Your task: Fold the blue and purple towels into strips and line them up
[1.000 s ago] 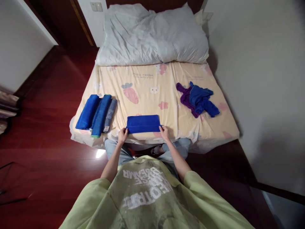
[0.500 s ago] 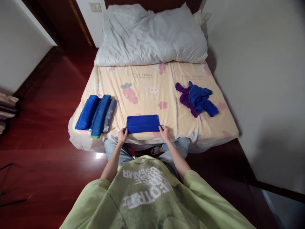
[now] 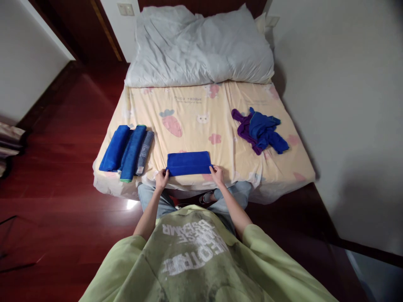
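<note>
A blue towel (image 3: 189, 162), partly folded into a wide rectangle, lies flat near the front edge of the bed. My left hand (image 3: 162, 178) pinches its left side close to the near corner. On the opposite side, my right hand (image 3: 217, 175) grips the towel's right edge in the same way. To the left rest several folded or rolled towels: a blue one (image 3: 116, 147), a blue one with green trim (image 3: 133, 153) and a grey-blue one (image 3: 145, 152). A crumpled heap to the right holds a purple cloth (image 3: 246, 128) and blue cloths (image 3: 265, 129).
The bed (image 3: 192, 113) has a cream sheet printed with carrots and flowers. Across its head lies a bulky grey-white quilt (image 3: 204, 48). A wall (image 3: 343, 105) runs along the right side, and dark red floor (image 3: 69, 167) is on the left.
</note>
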Motion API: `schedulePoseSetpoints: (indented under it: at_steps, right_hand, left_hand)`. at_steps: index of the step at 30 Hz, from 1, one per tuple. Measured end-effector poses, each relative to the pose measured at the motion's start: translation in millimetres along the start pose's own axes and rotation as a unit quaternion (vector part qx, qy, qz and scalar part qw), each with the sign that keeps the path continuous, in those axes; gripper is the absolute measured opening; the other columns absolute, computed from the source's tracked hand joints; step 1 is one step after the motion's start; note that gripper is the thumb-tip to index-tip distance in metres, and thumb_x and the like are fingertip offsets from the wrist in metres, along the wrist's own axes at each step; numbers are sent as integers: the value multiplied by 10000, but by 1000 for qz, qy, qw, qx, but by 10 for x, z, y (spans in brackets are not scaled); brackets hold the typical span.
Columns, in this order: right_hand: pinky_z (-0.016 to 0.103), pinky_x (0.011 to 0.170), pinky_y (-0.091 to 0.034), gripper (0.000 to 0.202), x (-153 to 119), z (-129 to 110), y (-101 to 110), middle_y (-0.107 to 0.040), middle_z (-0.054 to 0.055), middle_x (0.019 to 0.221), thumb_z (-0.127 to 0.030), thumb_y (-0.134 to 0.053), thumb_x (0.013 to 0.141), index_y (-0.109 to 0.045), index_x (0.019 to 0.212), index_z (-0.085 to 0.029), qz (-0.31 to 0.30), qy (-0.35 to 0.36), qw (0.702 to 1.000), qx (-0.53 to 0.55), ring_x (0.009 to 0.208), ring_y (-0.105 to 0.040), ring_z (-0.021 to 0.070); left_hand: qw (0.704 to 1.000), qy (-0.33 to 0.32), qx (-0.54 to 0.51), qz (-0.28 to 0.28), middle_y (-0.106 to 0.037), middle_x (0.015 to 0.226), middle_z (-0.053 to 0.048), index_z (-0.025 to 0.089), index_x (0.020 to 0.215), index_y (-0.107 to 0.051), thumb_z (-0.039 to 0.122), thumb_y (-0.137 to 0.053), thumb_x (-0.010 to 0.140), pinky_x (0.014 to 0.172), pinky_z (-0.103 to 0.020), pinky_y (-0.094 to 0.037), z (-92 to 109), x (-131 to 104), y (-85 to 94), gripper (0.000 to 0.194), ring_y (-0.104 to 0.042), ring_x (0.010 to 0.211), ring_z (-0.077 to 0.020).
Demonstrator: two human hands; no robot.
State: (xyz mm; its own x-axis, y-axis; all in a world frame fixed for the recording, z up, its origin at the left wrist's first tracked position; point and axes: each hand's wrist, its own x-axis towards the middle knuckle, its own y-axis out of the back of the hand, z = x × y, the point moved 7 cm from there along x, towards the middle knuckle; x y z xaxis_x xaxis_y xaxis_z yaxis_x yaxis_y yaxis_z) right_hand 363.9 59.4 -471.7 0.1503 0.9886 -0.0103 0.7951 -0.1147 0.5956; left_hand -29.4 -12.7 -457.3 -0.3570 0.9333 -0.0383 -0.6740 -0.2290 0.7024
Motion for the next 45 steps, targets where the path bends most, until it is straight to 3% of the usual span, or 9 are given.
schedulePoseSetpoints:
  at_steps: [17, 23, 26, 28, 31, 34, 39, 45]
  right_hand:
    - [400, 803, -553, 551, -8, -66, 27, -783, 168, 891, -709, -520, 867, -714, 886, -194, -2, -6, 1000, 10, 819, -737, 302]
    - [403, 810, -574, 481, -19, -105, 32, -778, 154, 880, -634, -543, 904, -718, 907, -186, -7, -8, 1000, 5, 815, -734, 292]
    - [443, 918, -567, 399, -43, -152, 56, -769, 156, 974, -530, -555, 932, -719, 1021, -177, 10, 25, 999, -35, 946, -718, 303]
    - [477, 1039, -521, 341, -76, -235, 89, -743, 172, 1141, -418, -535, 957, -719, 1112, -177, 23, 91, 993, -72, 1116, -676, 310]
    - [487, 1147, -453, 338, -163, -354, 57, -694, 143, 1325, -249, -459, 973, -743, 1152, -202, -50, 214, 971, -98, 1265, -616, 287]
    - [496, 1188, -426, 389, -240, -378, 66, -664, 98, 1417, -176, -484, 933, -743, 1221, -215, -122, 276, 947, -108, 1337, -581, 274]
    - [501, 1205, -419, 586, -203, -393, 63, -616, 80, 1490, -95, -528, 824, -678, 1379, -213, -131, 285, 941, -125, 1386, -547, 271]
    - [534, 1151, -452, 516, -151, -388, 50, -698, 90, 1373, -84, -484, 865, -734, 1296, -223, -129, 263, 946, -140, 1312, -602, 285]
  left_hand:
    - [1000, 10, -16, 0, -720, 782, -83, 207, 887, -663, 513, -479, 951, 716, -325, -481, -14, -6, -15, 363, -680, 741, -242]
    - [1000, 15, -7, -7, -714, 790, -79, 212, 881, -653, 472, -491, 965, 769, -345, -517, 11, -12, -9, 318, -685, 763, -244]
    - [1000, 15, -8, 16, -723, 926, -106, 202, 1023, -649, 414, -544, 944, 864, -385, -539, 35, -27, 14, 250, -694, 888, -264]
    - [999, -29, -1, 46, -695, 1140, -163, 189, 1119, -635, 345, -556, 932, 986, -420, -518, 110, -43, 58, 257, -665, 1083, -286]
    - [988, -154, 3, -8, -631, 1320, -195, 187, 1116, -651, 262, -470, 961, 1126, -435, -445, 286, -89, 20, 250, -584, 1268, -288]
    - [969, -233, -9, -85, -629, 1378, -185, 186, 1156, -660, 258, -493, 947, 1184, -449, -406, 383, -149, -10, 277, -555, 1338, -299]
    - [968, -220, 28, -118, -587, 1478, -183, 174, 1290, -635, 161, -608, 794, 1203, -498, -400, 411, -116, -14, 497, -508, 1414, -348]
    - [970, -206, 32, -128, -620, 1448, -182, 162, 1273, -658, 109, -491, 830, 1207, -504, -374, 419, -108, 56, 477, -522, 1404, -330]
